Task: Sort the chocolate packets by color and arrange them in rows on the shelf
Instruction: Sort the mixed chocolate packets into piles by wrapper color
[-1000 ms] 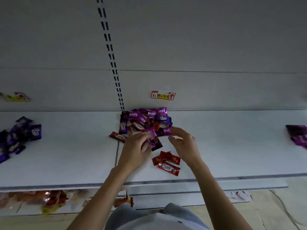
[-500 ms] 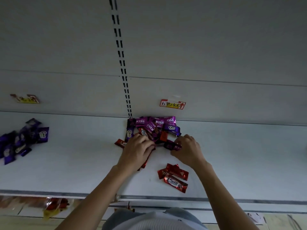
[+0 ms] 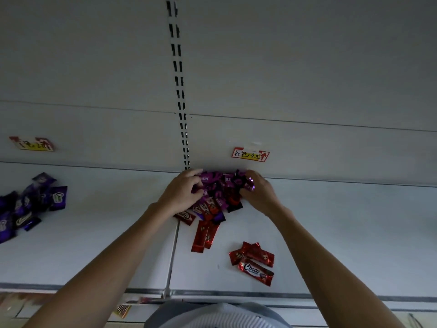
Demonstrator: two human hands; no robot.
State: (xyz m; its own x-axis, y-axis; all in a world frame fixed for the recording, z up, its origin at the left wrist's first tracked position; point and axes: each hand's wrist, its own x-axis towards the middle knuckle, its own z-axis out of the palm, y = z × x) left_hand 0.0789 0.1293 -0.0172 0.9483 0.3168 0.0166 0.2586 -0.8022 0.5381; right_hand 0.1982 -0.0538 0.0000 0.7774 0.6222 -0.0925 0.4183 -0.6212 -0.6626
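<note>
A mixed pile of purple and red chocolate packets (image 3: pixel 217 195) lies against the back of the white shelf (image 3: pixel 331 233). My left hand (image 3: pixel 182 192) grips the pile's left side, fingers curled round purple packets. My right hand (image 3: pixel 260 190) grips the right side, curled round a purple packet. Two red packets (image 3: pixel 204 235) lie just in front of the pile. Nearer the front edge sits a small group of red Choco packets (image 3: pixel 254 261). The packets under my hands are hidden.
A heap of dark purple packets (image 3: pixel 28 204) lies at the far left of the shelf. Price labels (image 3: pixel 250 154) are stuck on the back panel, another label (image 3: pixel 32 143) at left. A slotted upright (image 3: pixel 179 91) runs up the back. More packets show on the lower shelf (image 3: pixel 123 310).
Both hands have reached further back and now gather the pile from both sides. Two red packets now lie in front of the pile. The camera has moved closer.
</note>
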